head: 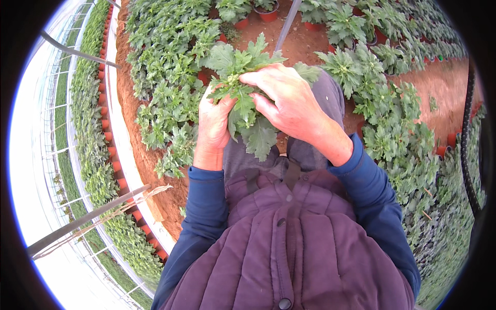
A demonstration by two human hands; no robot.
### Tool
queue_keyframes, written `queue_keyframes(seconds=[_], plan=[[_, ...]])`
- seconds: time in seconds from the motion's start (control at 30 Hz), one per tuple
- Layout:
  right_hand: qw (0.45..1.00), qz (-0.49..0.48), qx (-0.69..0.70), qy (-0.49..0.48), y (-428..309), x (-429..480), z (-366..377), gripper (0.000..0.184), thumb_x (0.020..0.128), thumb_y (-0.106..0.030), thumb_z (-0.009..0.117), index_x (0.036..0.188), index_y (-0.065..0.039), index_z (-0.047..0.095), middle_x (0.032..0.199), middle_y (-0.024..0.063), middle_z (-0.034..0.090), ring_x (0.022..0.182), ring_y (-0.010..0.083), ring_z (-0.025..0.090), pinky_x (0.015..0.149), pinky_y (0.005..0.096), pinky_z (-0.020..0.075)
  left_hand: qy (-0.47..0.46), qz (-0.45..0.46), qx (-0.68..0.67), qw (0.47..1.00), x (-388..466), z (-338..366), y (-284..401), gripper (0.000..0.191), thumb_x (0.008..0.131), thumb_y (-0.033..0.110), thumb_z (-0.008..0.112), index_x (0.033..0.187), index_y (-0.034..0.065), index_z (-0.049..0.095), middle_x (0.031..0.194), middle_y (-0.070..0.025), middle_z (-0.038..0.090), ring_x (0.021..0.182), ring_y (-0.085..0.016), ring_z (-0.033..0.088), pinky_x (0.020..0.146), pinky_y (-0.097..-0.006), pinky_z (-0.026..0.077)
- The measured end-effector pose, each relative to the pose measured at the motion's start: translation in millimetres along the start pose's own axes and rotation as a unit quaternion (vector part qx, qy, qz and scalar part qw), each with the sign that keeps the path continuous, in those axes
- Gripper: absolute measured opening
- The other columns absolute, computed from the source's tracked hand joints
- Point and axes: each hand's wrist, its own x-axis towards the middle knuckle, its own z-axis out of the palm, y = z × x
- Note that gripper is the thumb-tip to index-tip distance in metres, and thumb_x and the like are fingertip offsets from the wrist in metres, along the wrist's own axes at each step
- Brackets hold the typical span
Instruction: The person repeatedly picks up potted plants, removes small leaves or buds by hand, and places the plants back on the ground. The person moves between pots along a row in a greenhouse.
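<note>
A leafy chrysanthemum plant (257, 137) with small green buds (232, 79) at its top stands in front of my knees. My left hand (215, 122) is around its left side, with the thumb against the upper leaves and the fingertips partly behind foliage. From the right, my right hand (288, 99) reaches over the plant. Its index fingertip is close to the bud cluster, and its thumb lies lower among the leaves with a gap between them. The other right fingers are hidden, so I cannot tell what they grip. Leaves cover the plant's base.
Potted chrysanthemums (170, 73) crowd the left, and more (399, 120) fill the right. A metal pole (288, 25) rises just beyond my hands. Another pole (93, 217) with a torn strip juts in at left. Reddish soil (255, 46) shows between red pots (268, 14).
</note>
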Motion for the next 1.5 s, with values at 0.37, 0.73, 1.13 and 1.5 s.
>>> queue_keyframes(seconds=[0.37,0.73,1.13,1.5], plan=[[0.997,-0.024,-0.009,0.074,4,-12,4,0.024,0.077,-0.006,0.074,0.100,-0.007,0.067,0.098,0.0091,0.069,0.094,0.0301,0.065,0.083,0.0410,0.0504,0.029,0.005,0.040,0.999,-1,22,1,0.025,0.097,0.011,0.064,0.119,0.0020,0.060,0.111,-0.0061,0.066,0.096,-0.014,0.064,0.084,-0.0291,0.053],[0.994,-0.056,-0.046,0.083,5,-9,-9,0.019,0.078,-0.007,0.078,0.095,-0.010,0.070,0.094,0.0047,0.068,0.091,0.0269,0.065,0.079,0.0375,0.0505,0.026,0.010,0.008,1.000,2,38,2,0.025,0.099,0.011,0.058,0.122,0.0002,0.060,0.117,-0.0081,0.066,0.101,-0.015,0.064,0.088,-0.0291,0.053],[0.993,-0.076,-0.043,0.079,4,-12,-8,0.036,0.076,-0.003,0.077,0.110,-0.010,0.068,0.099,0.0064,0.070,0.096,0.0296,0.066,0.083,0.0396,0.0515,0.031,0.094,0.183,0.978,2,42,2,0.028,0.089,0.009,0.069,0.115,0.0011,0.065,0.099,0.0010,0.067,0.085,-0.006,0.057,0.077,-0.0242,0.048],[0.991,-0.080,-0.071,0.084,9,-13,-7,0.032,0.076,-0.002,0.077,0.107,-0.007,0.069,0.098,0.0095,0.070,0.097,0.0303,0.066,0.083,0.0401,0.0521,0.028,0.096,0.176,0.979,-1,47,4,0.020,0.088,0.007,0.068,0.106,0.0003,0.067,0.095,0.0009,0.067,0.086,-0.006,0.057,0.079,-0.0247,0.047]])
